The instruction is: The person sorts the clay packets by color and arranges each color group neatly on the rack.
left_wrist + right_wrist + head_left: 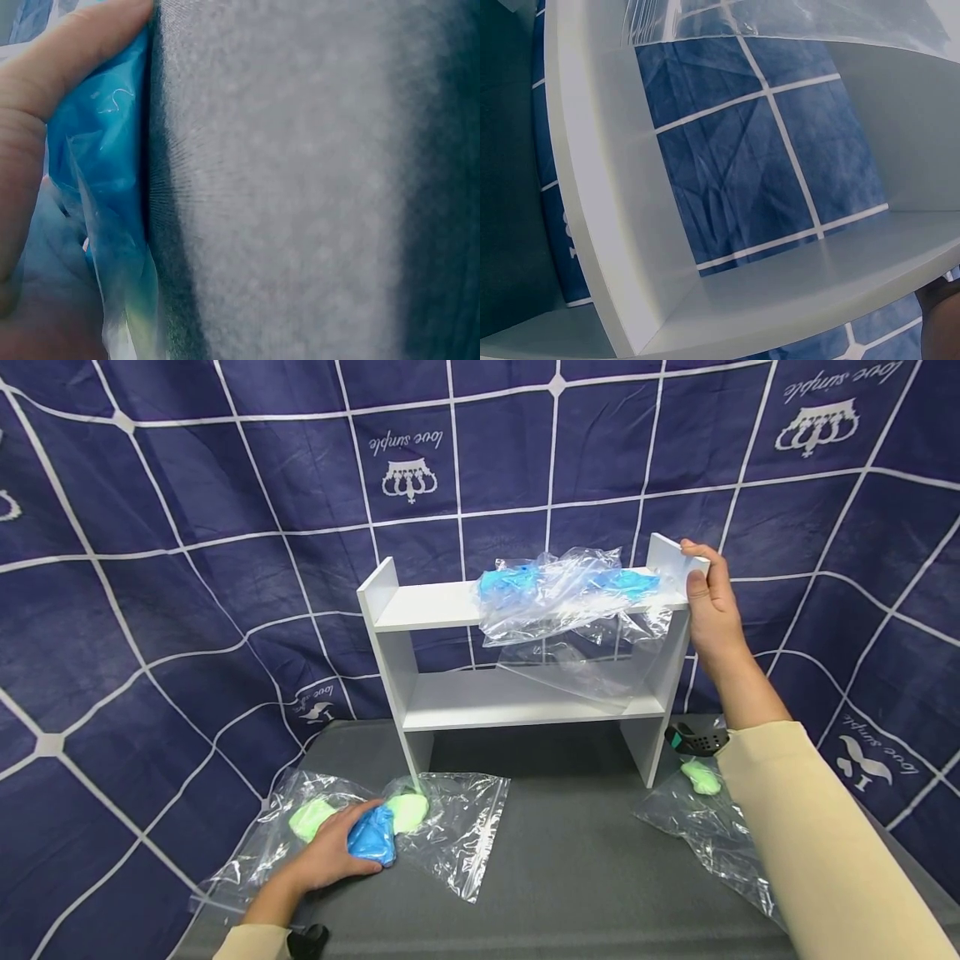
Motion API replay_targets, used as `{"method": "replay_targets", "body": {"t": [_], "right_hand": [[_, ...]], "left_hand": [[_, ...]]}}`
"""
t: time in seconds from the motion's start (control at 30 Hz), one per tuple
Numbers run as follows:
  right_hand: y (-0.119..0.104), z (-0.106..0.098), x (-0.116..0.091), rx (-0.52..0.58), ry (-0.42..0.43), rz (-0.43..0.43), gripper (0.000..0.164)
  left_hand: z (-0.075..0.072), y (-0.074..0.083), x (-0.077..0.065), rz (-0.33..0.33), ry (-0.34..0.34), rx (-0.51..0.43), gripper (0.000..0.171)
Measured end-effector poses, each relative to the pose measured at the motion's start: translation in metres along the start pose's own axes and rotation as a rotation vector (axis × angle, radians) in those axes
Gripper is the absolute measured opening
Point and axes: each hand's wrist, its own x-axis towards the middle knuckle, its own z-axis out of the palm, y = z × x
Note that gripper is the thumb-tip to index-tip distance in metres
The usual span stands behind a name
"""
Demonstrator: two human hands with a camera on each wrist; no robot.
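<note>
White shelf unit (487, 697) stands left of the right hand (714, 603), which grips its upper side panel (667, 560); some fingers hidden behind. Clear bag (461, 831) with a pale-green lump (408, 813) lies just right of the left hand (328, 853). Left hand grasps blue packet (372, 837), partly covered, contents hard to make out.

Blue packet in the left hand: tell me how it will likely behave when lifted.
The blue packet probably gives when squeezed, as its surface looks creased in the grip of the left hand. It may be slippery, given its glossy sheen in the left wrist view. It seems unlikely to roll, its outline being roughly squarish.
</note>
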Motion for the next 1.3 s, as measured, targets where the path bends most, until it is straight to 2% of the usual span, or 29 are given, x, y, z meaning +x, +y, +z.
{"method": "replay_targets", "body": {"t": [0.17,0.33,0.43,0.53,0.6,0.73,0.93,1.13,1.3], "right_hand": [[-0.001,0.001,0.0,-0.013,-0.003,0.005,0.03],[0.001,0.001,0.0,-0.01,-0.009,0.008,0.03],[0.001,0.001,-0.001,-0.019,-0.006,0.007,0.03],[0.0,0.002,-0.002,-0.022,0.002,0.005,0.03],[-0.001,0.002,-0.003,-0.014,0.003,0.002,0.03],[-0.002,0.002,-0.002,-0.006,0.0,0.0,0.03],[0.0,0.001,-0.001,0.003,0.014,0.004,0.029],[0.0,0.0,-0.002,-0.004,0.008,0.003,0.03],[0.0,0.001,-0.001,-0.003,0.003,-0.001,0.03]], "left_hand": [[0.002,0.0,-0.002,-0.002,0.017,-0.005,0.094],[0.002,0.0,-0.004,0.032,0.059,0.028,0.091],[-0.003,0.0,-0.004,0.045,0.07,0.038,0.089],[-0.012,0.004,-0.002,0.029,0.061,0.001,0.089],[-0.018,0.007,0.0,0.011,0.05,-0.035,0.089],[-0.033,0.019,0.006,0.014,0.056,-0.092,0.089],[-0.062,0.046,0.018,0.047,0.094,-0.104,0.088],[-0.094,0.066,0.036,0.063,0.178,-0.076,0.092],[-0.122,0.075,0.051,0.089,0.276,-0.07,0.093]]}}
